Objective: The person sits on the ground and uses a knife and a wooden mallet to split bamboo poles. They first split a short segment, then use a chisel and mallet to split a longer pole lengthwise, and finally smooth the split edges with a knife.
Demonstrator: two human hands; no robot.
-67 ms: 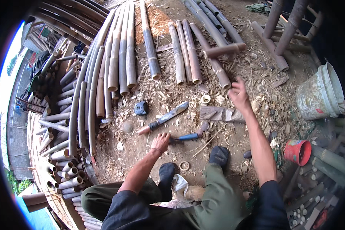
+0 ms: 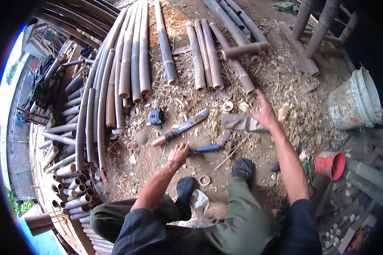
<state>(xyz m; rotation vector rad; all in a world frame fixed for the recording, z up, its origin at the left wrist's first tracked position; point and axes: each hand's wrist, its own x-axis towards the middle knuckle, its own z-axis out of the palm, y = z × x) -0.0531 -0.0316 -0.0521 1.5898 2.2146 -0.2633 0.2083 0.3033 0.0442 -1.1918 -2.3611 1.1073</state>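
Note:
My left hand [image 2: 179, 154] is low over the dirt with its fingers curled round the dark end of a blue-handled tool [image 2: 208, 148]. The tool's brownish head points away to the right. Just beyond lies a large knife [image 2: 186, 126] with a wooden handle and dark binding. My right hand [image 2: 264, 114] is raised, its fingers spread and nothing in them. Below it sits a rough wood block [image 2: 238, 122]. Farther off, a short bamboo piece [image 2: 246, 50] crosses over longer bamboo poles [image 2: 242, 78]; whether it touches them I cannot tell.
Long bamboo poles [image 2: 125, 76] lie at left, beside stacked cut tubes [image 2: 78, 202]. A tape measure [image 2: 155, 117] and bamboo rings [image 2: 204, 180] are on the chip-strewn ground. At right are a white bucket [image 2: 349, 104], a red pail [image 2: 323, 165] and a bamboo frame [image 2: 300, 51].
My right hand has come slightly lower and its fingers have spread. The short crosswise bamboo piece has shifted slightly away and to the left. My left hand stays at the blue-handled tool.

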